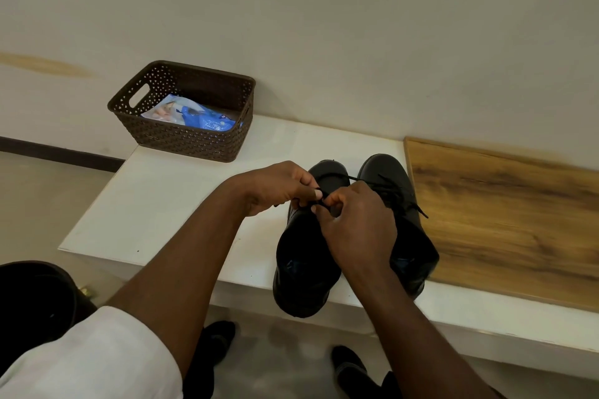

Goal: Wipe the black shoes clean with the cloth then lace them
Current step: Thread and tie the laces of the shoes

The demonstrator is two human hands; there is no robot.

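Note:
Two black shoes stand side by side on a white bench (162, 204), toes pointing away from me. Both hands work over the left shoe (301, 269). My left hand (275, 186) pinches its black lace (319, 201) between thumb and fingers. My right hand (356, 223) pinches the same lace just beside it, fingers curled. The right shoe (389, 172) sits partly behind my right hand, with a lace end (419, 209) trailing off to its right. No cloth is visible.
A brown woven basket (181, 136) holding a blue and white packet (201, 116) sits at the bench's back left. A wooden board (502, 220) covers the bench to the right. The wall rises right behind. My feet (220, 337) stand on the floor below.

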